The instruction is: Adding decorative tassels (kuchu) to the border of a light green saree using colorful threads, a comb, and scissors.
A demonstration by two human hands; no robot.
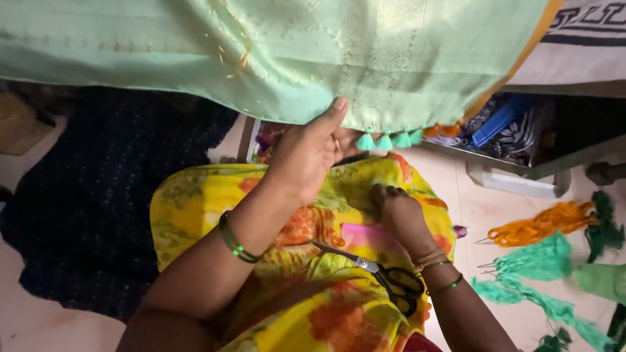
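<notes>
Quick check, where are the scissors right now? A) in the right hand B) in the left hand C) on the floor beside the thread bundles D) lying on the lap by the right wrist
D: the scissors lie on the yellow floral fabric over the lap, beside the right hand wrist, in neither grip; the left hand pinches the green cloth edge.

Bundles of orange thread [541, 223] and green thread [538, 261] lie on the pale floor [486, 212] at the right. A dark blue cloth [91, 208] spreads at the left. A metal tray [521, 171] of oddments, with a blue box [499, 120] in it, sits under a patterned mat [587, 32].
</notes>
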